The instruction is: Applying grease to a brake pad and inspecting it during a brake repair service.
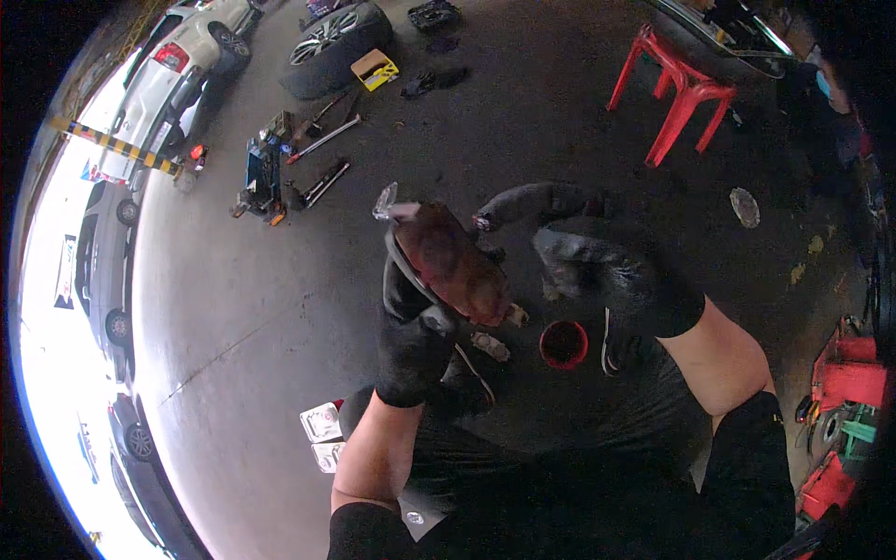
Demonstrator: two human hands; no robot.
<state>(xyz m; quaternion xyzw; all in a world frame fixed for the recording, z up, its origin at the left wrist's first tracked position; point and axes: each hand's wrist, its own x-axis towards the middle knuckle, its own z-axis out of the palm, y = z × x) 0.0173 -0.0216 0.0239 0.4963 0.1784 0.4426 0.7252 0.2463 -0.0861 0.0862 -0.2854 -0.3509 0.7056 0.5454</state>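
My left hand [415, 350], in a black glove, grips a brake pad [453, 261]. Its broad face is smeared with reddish-brown grease, and a pale metal clip [385, 201] sticks out at its upper end. Right of the pad is my right hand [597, 252], also black-gloved. Its index finger stretches toward the pad with a reddish smear on the tip, apart from the pad, while the other fingers curl. Below them on the floor stands a small round tub [564, 345] with a red rim and dark red contents. A small greyish piece [490, 347] lies beside it.
At the far left are a blue toolbox [254, 173] and long-handled wrenches [322, 140]. Beyond them lie a wheel [336, 47] and a yellow box [375, 70]. A red plastic stool [672, 89] stands far right; red equipment [845, 373] is near right. White packaging [322, 425] lies near my left forearm.
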